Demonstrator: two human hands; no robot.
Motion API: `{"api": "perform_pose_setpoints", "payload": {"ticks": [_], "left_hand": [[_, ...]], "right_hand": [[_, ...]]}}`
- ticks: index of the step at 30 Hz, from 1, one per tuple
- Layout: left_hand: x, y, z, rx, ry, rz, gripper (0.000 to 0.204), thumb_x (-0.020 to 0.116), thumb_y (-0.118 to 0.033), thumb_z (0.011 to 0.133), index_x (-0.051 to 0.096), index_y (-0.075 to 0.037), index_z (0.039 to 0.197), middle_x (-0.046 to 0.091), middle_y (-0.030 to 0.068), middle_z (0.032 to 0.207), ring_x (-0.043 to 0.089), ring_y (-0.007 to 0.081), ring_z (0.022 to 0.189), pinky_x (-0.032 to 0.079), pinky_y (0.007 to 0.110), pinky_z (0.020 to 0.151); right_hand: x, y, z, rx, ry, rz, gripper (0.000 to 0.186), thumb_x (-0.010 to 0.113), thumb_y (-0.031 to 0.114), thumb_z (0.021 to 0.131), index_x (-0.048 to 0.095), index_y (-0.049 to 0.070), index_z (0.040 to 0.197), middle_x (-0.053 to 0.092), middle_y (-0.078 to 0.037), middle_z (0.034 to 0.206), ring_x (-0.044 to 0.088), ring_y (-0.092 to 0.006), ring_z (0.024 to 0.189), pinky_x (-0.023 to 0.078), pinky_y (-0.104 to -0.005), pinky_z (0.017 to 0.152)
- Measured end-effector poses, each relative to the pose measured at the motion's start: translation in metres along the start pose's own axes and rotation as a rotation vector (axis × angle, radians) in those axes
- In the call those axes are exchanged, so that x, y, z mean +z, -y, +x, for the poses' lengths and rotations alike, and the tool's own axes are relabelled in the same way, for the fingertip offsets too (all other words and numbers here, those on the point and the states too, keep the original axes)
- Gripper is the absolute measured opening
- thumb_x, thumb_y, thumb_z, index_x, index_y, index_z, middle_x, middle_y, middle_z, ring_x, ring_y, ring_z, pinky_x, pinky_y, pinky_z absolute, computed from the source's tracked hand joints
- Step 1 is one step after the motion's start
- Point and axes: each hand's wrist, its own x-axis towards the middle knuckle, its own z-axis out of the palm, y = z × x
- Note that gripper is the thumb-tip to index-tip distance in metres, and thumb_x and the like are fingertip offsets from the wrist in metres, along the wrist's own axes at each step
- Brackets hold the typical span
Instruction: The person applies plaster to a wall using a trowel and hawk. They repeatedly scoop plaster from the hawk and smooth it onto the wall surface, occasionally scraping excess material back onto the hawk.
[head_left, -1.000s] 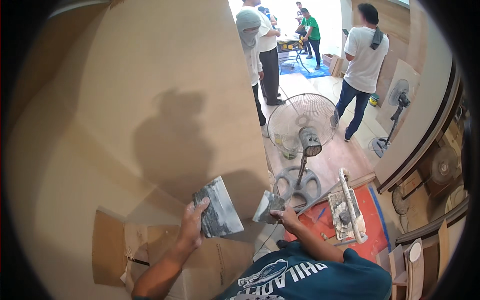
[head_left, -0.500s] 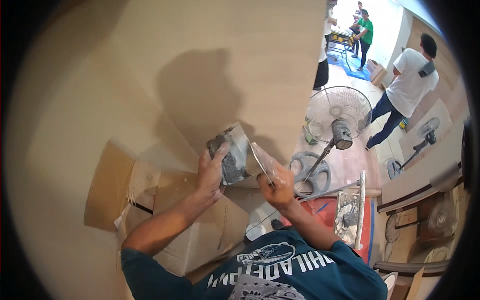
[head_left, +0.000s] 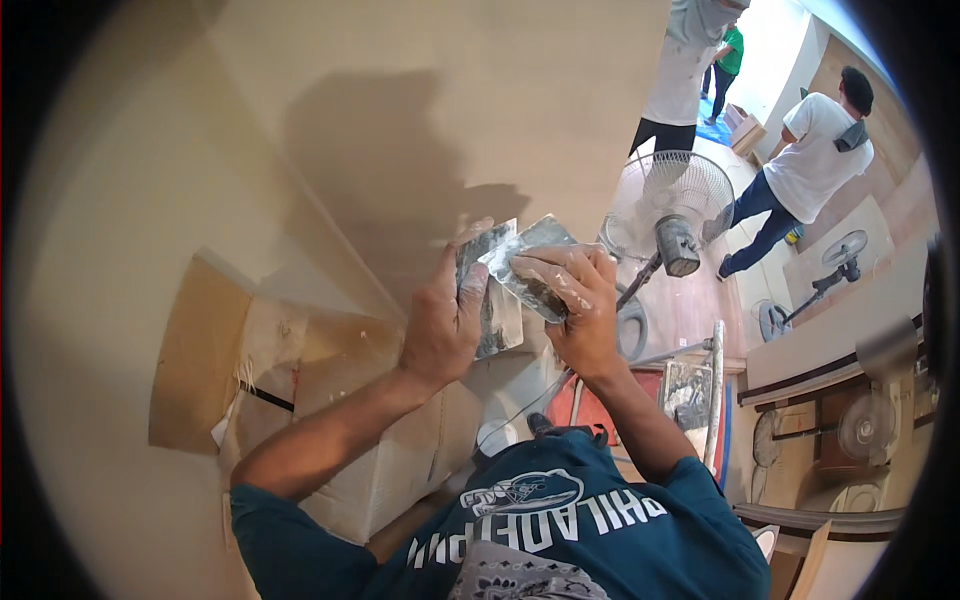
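Note:
My left hand [head_left: 440, 325] grips a flat rectangular scraper [head_left: 499, 325], its face smeared with dark and whitish filler. In my right hand [head_left: 583, 300] is a second flat metal scraper [head_left: 547, 232], tilted, with the fingers pressed along its face. The two blades meet or overlap at their upper edges in front of my chest. White paste [head_left: 503, 247] sits where they come together. White residue coats the fingers of both hands. Beyond them stands a smooth beige wall panel [head_left: 560, 120], on which my shadow falls.
Cardboard boxes [head_left: 345, 490] stand at lower left below my left arm. A pedestal fan [head_left: 678, 245] is at the right, near a metal rail [head_left: 716, 400] and a smeared tray [head_left: 687, 395]. One person [head_left: 680, 80] stands behind the fan; another [head_left: 815, 150] stands farther right.
My right hand has turned its scraper flat and brought it up against the left one, where before they were apart. A person in white has come into fuller view behind the fan.

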Motion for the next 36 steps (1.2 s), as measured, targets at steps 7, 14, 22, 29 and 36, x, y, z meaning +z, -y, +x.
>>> {"api": "perform_pose_setpoints", "payload": {"ticks": [7, 14, 22, 29, 36], "left_hand": [[-0.007, 0.003, -0.001, 0.052, -0.114, 0.069, 0.030, 0.045, -0.018, 0.102, 0.052, 0.002, 0.123, 0.065, 0.0233, 0.101, 0.065, 0.0322, 0.092, 0.048, 0.039, 0.083], [-0.011, 0.012, 0.006, -0.122, -0.283, -0.113, 0.025, 0.048, -0.020, 0.103, 0.053, 0.002, 0.113, 0.065, 0.0109, 0.098, 0.060, 0.0205, 0.084, 0.048, 0.034, 0.080], [-0.003, 0.017, 0.001, -0.606, -0.185, -0.756, 0.023, 0.062, -0.012, 0.094, 0.056, -0.004, 0.114, 0.065, 0.0049, 0.103, 0.062, 0.0112, 0.092, 0.054, 0.031, 0.082], [-0.011, 0.005, 0.001, -0.143, -0.123, -0.164, 0.026, 0.061, -0.011, 0.094, 0.055, 0.001, 0.116, 0.065, 0.0096, 0.104, 0.062, 0.0162, 0.092, 0.049, 0.032, 0.085], [-0.014, 0.012, 0.006, -0.034, -0.252, 0.067, 0.028, 0.060, -0.014, 0.095, 0.054, 0.003, 0.116, 0.063, 0.0137, 0.106, 0.059, 0.0204, 0.096, 0.047, 0.035, 0.089]], "right_hand": [[0.003, 0.020, -0.041, 0.077, 0.144, -0.007, 0.045, 0.072, 0.003, 0.062, 0.071, 0.017, 0.105, 0.067, 0.002, 0.108, 0.055, -0.0235, 0.093, 0.038, -0.0365, 0.084], [-0.012, -0.006, -0.071, 0.301, 0.016, 0.317, 0.040, 0.069, -0.003, 0.071, 0.068, 0.005, 0.111, 0.068, -0.011, 0.105, 0.062, -0.0311, 0.092, 0.049, -0.0415, 0.082], [0.006, 0.014, -0.057, 0.028, -0.092, 0.174, 0.053, 0.067, -0.002, 0.068, 0.067, 0.008, 0.120, 0.064, -0.011, 0.118, 0.065, -0.0300, 0.095, 0.055, -0.0385, 0.077], [-0.013, -0.018, -0.053, 0.075, -0.033, -0.115, 0.059, 0.058, -0.004, 0.069, 0.067, 0.017, 0.123, 0.065, -0.003, 0.121, 0.059, -0.0273, 0.096, 0.044, -0.0395, 0.086], [-0.008, -0.028, -0.052, -0.193, 0.152, -0.083, 0.045, 0.063, 0.009, 0.072, 0.069, 0.020, 0.115, 0.066, 0.000, 0.120, 0.061, -0.0246, 0.097, 0.043, -0.0402, 0.087]]}}
